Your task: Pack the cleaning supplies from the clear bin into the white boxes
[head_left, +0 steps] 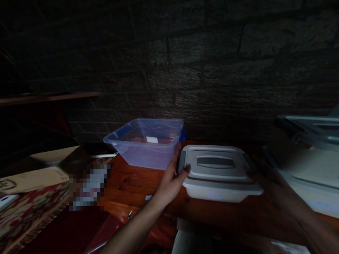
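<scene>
A white plastic box with a grey lid sits on the wooden table. My left hand grips the box's left end, thumb on the grey side latch. My right hand is at the box's right end; it is dark and smeared, and its fingers do not show clearly. A clear open tub with blue latches stands just left and behind the box.
A dark brick wall rises right behind the table. More light plastic containers are stacked at the right. A cardboard box and a patterned red cloth lie at the left, under a wooden shelf.
</scene>
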Tool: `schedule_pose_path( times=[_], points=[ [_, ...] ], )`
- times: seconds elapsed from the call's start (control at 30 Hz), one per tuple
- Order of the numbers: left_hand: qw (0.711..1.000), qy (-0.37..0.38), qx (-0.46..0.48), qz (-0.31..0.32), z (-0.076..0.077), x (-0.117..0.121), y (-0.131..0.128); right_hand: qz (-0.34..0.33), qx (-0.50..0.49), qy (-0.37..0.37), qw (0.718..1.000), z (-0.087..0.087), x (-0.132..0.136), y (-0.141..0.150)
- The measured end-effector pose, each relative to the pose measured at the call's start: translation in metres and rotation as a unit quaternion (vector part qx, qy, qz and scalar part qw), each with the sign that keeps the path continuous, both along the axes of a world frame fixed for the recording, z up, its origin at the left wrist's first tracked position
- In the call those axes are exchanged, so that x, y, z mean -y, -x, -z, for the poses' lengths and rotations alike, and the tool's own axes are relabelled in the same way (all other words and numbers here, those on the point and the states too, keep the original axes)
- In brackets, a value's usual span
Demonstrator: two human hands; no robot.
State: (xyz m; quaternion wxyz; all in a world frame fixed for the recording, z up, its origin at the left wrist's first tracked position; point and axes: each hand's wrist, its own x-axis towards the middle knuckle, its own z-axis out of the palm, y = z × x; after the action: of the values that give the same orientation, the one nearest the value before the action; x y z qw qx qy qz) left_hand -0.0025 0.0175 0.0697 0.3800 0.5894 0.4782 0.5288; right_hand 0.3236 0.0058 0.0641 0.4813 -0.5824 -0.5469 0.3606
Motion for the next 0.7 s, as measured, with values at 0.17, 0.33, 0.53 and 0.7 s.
schedule_pose_path(
  times=[0.17, 0.33, 0.53, 0.7],
  points=[
    [0.997, 0.047, 0.053, -0.010, -0.001, -0.009, -0.003, 0.034, -0.019, 0.009, 0.999, 0.006, -0.004, 0.008],
    [0.999, 0.039, 0.009, -0.001, -0.006, -0.010, -0.001, 0.021, 0.035, 0.004, 0.999, 0.006, -0.002, 0.007],
    [0.999, 0.054, 0.005, -0.002, -0.007, -0.010, 0.003, -0.014, 0.064, 0.021, 0.998, 0.002, -0.004, 0.000],
    [0.999, 0.047, -0.006, 0.023, -0.006, -0.012, 0.008, -0.045, 0.048, 0.012, 0.998, 0.001, -0.003, -0.002]
  ],
)
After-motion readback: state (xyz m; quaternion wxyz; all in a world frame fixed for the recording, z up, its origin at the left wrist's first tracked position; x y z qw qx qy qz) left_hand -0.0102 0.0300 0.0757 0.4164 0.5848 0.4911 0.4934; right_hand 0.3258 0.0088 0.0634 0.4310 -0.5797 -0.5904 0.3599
